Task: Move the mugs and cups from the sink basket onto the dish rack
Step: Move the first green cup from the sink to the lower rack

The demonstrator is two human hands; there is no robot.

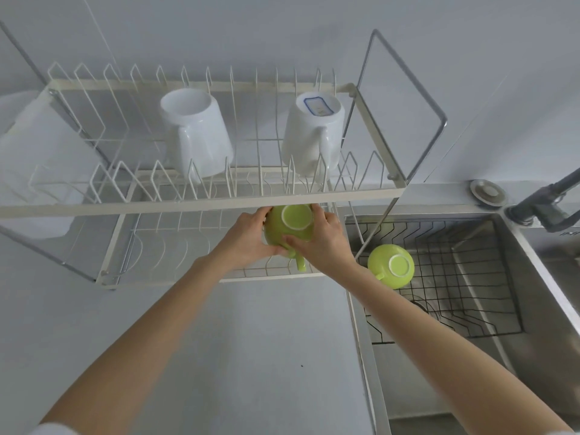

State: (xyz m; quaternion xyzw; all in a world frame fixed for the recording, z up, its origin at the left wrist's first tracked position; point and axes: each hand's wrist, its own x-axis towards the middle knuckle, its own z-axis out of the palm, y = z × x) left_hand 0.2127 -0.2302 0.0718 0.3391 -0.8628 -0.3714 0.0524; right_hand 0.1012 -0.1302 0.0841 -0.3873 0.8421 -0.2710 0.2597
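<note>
Both of my hands hold one green cup (pixel 290 226) upside down over the right end of the dish rack's lower tier (pixel 175 246). My left hand (pixel 248 237) grips its left side and my right hand (pixel 323 243) its right side; its handle points toward me. A second green cup (pixel 392 265) lies upside down in the black wire sink basket (pixel 470 277). Two white mugs (pixel 197 133) (pixel 314 133) rest upside down on the rack's upper tier (pixel 201 200).
The steel sink (pixel 533 309) fills the right side, with a dark faucet (pixel 546 205) at its far corner and a round metal cap (pixel 488 191) beside it. A white container (pixel 37 171) stands left of the rack. Grey countertop (pixel 251 356) lies below my arms.
</note>
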